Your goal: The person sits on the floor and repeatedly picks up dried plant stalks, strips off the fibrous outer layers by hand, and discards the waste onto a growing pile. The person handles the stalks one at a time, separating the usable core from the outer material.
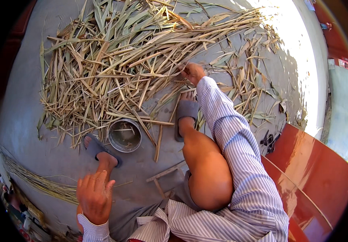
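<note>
My right hand [193, 74] reaches out to the near edge of a wide heap of dry stalks and leaves [101, 76]. Its fingers are closed in a pinch on a thin dry stalk [166, 75] that lies among the others. Over my left leg, my left hand [95, 197] is held up with its back showing, fingers stretched and nothing in it. Between my sandalled feet stands a round metal bowl [135, 149] with murky water and a bit of stalk in it.
A bundle of long thin strips [45, 183] lies on the grey floor at the left. Beside the bowl is a wooden frame [162, 176], partly hidden by my leg. Loose leaves [254, 76] are strewn to the right, and a glossy red panel [307, 157] stands at the lower right.
</note>
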Demonstrator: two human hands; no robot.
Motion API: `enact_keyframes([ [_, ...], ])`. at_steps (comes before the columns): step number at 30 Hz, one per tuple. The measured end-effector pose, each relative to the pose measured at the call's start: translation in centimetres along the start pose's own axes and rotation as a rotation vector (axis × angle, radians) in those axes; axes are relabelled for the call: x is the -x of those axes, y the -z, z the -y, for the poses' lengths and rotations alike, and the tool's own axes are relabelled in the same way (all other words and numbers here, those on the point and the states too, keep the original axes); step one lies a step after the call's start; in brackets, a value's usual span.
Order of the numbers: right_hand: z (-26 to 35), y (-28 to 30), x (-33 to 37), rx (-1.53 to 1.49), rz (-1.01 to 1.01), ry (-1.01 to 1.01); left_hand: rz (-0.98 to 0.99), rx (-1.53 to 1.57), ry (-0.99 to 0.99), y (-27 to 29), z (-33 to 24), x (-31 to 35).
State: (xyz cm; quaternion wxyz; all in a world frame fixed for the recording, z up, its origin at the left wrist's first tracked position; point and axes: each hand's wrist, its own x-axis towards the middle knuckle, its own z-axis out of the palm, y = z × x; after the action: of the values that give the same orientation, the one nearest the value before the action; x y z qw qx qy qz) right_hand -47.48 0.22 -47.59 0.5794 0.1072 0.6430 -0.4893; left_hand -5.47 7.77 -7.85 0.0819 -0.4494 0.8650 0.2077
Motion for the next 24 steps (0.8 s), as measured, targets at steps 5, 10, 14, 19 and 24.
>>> enact_keyframes([
  [5,1.2,-0.9,0.8,0.144,0.082,0.108,0.047,-0.008,0.034,-0.6,1.3,-0.8],
  [10,0.7,-1.2,0.0,0.256,0.021,0.230,0.154,0.019,0.043,-1.3,1.9,-1.1],
  [14,0.6,-0.5,-2.8,0.020,-0.040,0.151,0.190,0.040,0.031,-1.4,2.3,-1.6],
  [19,1.6,-3.5,-2.0,-0.186,-0.099,0.133,0.215,0.006,0.025,-1.9,2.8,-1.3],
  [24,2.0,-1.9,-4.1,-0.416,-0.009,0.121,0.309,0.028,0.041,-1.8,2.8,-1.7],
])
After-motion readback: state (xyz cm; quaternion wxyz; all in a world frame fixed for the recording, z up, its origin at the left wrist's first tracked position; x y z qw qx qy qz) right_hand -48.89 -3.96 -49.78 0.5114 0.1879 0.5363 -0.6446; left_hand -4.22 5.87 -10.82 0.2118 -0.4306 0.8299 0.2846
